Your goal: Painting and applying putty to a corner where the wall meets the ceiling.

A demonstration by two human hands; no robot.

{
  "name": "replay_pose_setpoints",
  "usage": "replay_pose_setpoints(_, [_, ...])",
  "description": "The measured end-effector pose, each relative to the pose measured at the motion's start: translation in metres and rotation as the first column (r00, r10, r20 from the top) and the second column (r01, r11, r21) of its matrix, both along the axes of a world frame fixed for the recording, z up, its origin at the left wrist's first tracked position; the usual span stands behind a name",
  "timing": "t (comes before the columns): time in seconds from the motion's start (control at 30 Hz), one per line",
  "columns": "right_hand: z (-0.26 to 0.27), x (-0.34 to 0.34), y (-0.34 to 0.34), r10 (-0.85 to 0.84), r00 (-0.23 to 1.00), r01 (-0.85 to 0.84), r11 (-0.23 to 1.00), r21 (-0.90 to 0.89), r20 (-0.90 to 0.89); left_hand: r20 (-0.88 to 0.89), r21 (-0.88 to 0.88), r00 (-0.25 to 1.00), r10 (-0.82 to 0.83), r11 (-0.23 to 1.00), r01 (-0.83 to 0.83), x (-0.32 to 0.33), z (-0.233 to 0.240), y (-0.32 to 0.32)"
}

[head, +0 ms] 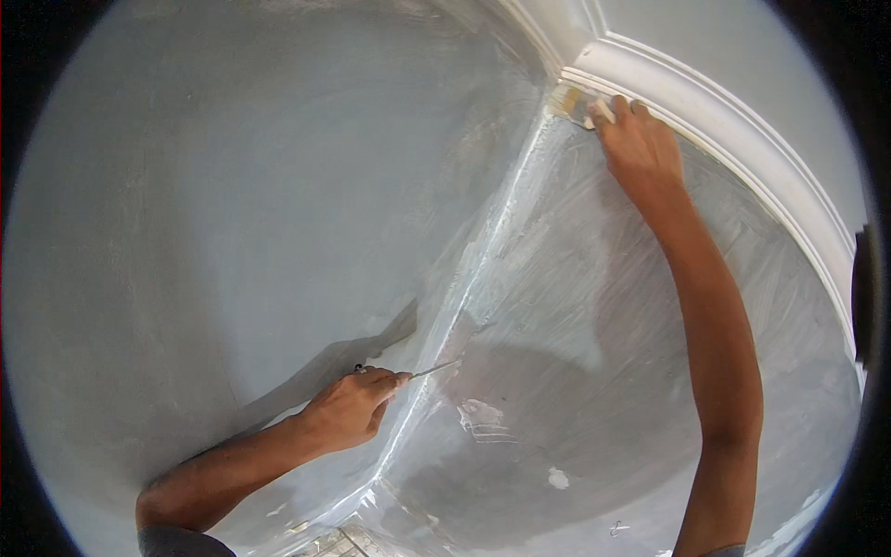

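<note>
My right hand [639, 143] is raised to the top of the wall corner, closed on a putty knife [581, 111] whose wide blade lies against the wall just under the moulding. Lower and to the left, my left hand [358, 411] grips a thin flat tool [435, 370], seen almost edge-on, which reaches across the corner line. Between the hands, a band of whitish filler [505, 202] runs down the inside corner of the grey walls. Whether the left tool touches the wall cannot be told.
White crown moulding [724, 94] curves along the top right wall. White patches [558, 478] mark the right wall [626, 418]. At the bottom is a surface with dark lines [348, 539]. A dark object [863, 299] stands at the far right edge.
</note>
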State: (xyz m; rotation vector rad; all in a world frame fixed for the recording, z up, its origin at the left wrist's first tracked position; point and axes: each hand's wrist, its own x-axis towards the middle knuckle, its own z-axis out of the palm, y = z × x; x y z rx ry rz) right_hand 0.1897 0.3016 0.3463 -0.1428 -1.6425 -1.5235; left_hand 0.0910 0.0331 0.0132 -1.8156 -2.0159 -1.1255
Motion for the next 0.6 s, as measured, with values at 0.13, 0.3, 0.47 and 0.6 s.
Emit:
replay_pose_setpoints(0.13, [0.027, 0.001, -0.003, -0.061, 0.997, 0.063, 0.997, -0.039, 0.038, 0.007, -0.013, 0.999, -0.034, 0.999, 0.034, -0.005, -0.006, 0.003])
replay_pose_setpoints(0.3, [0.035, -0.008, -0.007, -0.066, 0.992, 0.061, 0.997, 0.049, 0.107, -0.019, -0.021, 1.0, -0.014, 1.0, 0.013, -0.005, -0.003, 0.0])
replay_pose_setpoints(0.47, [0.024, -0.01, -0.033, -0.179, 0.98, 0.181, 0.984, -0.006, 0.086, 0.007, -0.007, 0.999, -0.041, 0.999, 0.041, -0.006, -0.005, -0.001])
replay_pose_setpoints(0.6, [0.025, 0.02, -0.036, -0.18, 0.978, 0.184, 0.982, -0.032, 0.104, 0.001, 0.009, 0.999, -0.04, 0.999, 0.04, 0.001, 0.004, -0.005])
